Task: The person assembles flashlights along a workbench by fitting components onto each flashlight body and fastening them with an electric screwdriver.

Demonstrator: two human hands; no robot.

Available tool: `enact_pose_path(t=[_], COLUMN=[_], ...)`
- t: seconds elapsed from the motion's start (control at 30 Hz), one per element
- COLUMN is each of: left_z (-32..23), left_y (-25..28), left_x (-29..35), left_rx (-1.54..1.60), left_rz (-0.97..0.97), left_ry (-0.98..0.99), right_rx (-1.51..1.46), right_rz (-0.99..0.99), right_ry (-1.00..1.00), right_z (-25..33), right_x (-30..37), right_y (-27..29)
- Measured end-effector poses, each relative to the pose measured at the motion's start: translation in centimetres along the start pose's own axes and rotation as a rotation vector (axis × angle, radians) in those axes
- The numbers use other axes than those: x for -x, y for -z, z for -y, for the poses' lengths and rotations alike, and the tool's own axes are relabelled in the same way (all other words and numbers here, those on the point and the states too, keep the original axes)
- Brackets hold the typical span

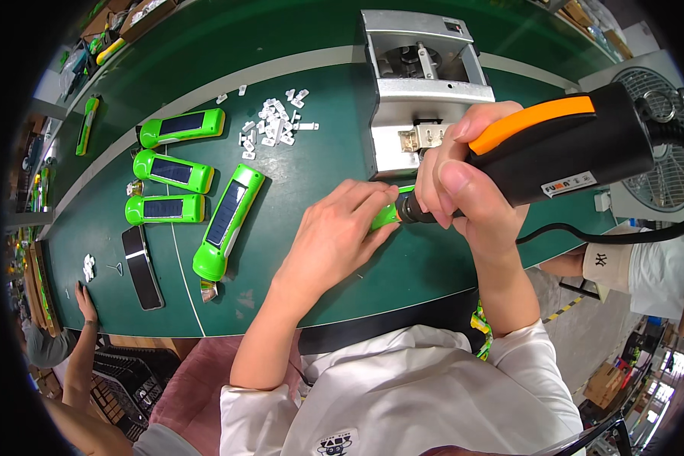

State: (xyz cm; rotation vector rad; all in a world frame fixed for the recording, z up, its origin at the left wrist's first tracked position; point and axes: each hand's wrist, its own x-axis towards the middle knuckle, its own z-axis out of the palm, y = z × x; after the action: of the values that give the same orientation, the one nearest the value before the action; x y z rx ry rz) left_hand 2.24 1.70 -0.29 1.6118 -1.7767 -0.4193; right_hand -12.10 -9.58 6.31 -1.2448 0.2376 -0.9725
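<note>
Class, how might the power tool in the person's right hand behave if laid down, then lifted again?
The power tool is probably heaviest toward the back, where its black body is thickest. That rounded body might roll, though the orange lever along it could check that. The black cable at its rear may tug as it is lifted.

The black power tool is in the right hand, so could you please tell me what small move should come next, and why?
Probably a gentle push of the black power tool by the right hand, straight toward the green piece: the tool's nose appears to meet that piece, which the left hand grips.
</note>
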Motion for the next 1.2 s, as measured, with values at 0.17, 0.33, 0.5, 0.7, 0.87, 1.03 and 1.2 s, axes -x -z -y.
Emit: enact_pose_path(t=[0.17, 0.33, 0.5, 0.7, 0.87, 1.03, 1.2], left_z=[0.1, 0.0, -0.1, 0.3, 0.2, 0.5, 0.2], left_y=[0.1, 0.2, 0.4, 0.2, 0.3, 0.0, 0.1], left_x=[0.0, 0.0, 0.1, 0.1, 0.2, 0.2, 0.2], left_rx=[0.001, 0.000, 0.008, 0.021, 0.021, 0.019, 0.010], left_rz=[-0.001, -0.017, 0.018, 0.005, -0.003, -0.011, -0.009], left_ry=[-0.006, -0.004, 0.016, -0.018, -0.009, -0.022, -0.012], right_rx=[0.253, 0.247, 0.211, 0.352, 0.342, 0.235, 0.316], right_rz=[0.164, 0.106, 0.009, 0.265, 0.330, 0.406, 0.356], right_ry=[0.142, 0.122, 0.032, 0.201, 0.209, 0.175, 0.179], right_z=[-0.6, -0.8, -1.0, -2.0, -1.6, -2.1, -1.5], right_x=[-0.3, 0.6, 1.0, 1.3, 1.3, 1.3, 1.7], right_y=[0.9, 0.9, 0.4, 1.0, 1.5, 1.7, 1.4])
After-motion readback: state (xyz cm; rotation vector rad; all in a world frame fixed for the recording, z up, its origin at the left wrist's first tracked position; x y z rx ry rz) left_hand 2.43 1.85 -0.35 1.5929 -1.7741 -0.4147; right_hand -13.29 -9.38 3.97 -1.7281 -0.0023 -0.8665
